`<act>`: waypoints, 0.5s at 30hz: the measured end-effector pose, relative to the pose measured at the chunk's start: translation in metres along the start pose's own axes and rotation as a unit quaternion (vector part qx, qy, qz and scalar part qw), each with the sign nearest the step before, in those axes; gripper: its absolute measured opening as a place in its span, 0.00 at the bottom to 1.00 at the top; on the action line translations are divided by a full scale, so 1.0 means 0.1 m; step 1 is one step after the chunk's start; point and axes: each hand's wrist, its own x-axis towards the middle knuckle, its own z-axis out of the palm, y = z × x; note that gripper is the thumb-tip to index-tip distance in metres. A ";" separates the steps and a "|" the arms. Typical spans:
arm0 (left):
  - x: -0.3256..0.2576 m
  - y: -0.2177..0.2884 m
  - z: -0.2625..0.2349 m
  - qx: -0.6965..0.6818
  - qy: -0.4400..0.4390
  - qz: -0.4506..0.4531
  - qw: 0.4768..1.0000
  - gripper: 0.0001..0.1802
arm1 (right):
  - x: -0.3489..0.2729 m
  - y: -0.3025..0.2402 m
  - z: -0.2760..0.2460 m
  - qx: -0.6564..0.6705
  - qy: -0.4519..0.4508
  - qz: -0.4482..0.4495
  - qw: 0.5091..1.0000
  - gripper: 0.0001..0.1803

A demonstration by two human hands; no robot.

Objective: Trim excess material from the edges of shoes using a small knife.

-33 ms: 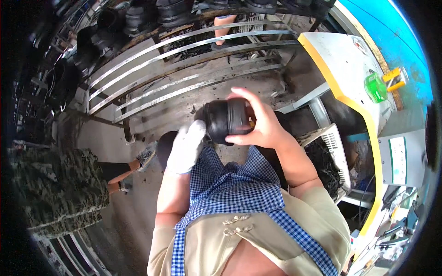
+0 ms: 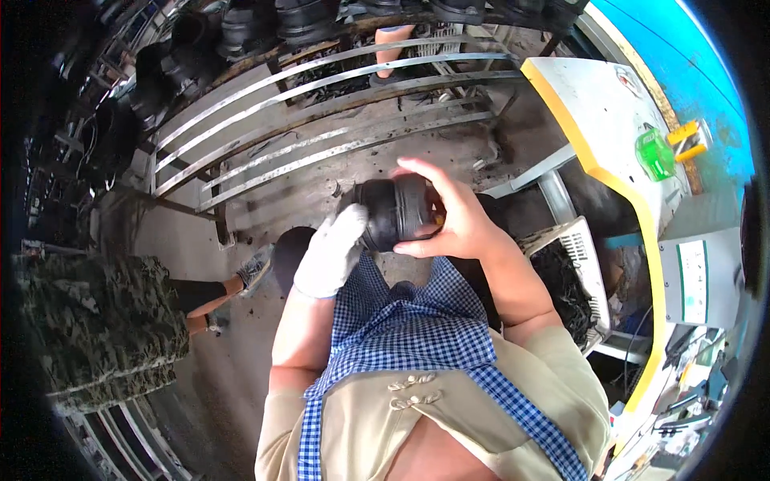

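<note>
A black shoe [image 2: 391, 210] is held in front of my body, above my lap. My right hand [image 2: 453, 212], bare, wraps its right end, with the thumb below and the fingers over the top. My left hand [image 2: 333, 244], in a white glove, presses its fingers against the shoe's left end. The gloved fingertips are slightly blurred, and the shoe's underside is hidden. Something small and yellow shows at the shoe's opening beside my right palm. Beneath the shoe lies my blue checked apron [image 2: 409, 337].
Black shoes [image 2: 305, 20] line a metal rack [image 2: 321, 120] ahead. At right stand a white table with a yellow edge [image 2: 573, 128], a green bottle [image 2: 656, 154] and a pale crate [image 2: 589, 272] of black scraps. A person in camouflage clothing [image 2: 104, 329] is at left.
My gloved left hand has shifted slightly to the right and up against the shoe's end. The right hand keeps its hold, and the shoe has turned very little.
</note>
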 end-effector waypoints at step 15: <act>-0.21 0.61 0.67 0.518 -0.133 0.328 0.779 0.23 | -0.37 0.21 -0.02 -0.230 0.087 -0.120 0.962 0.48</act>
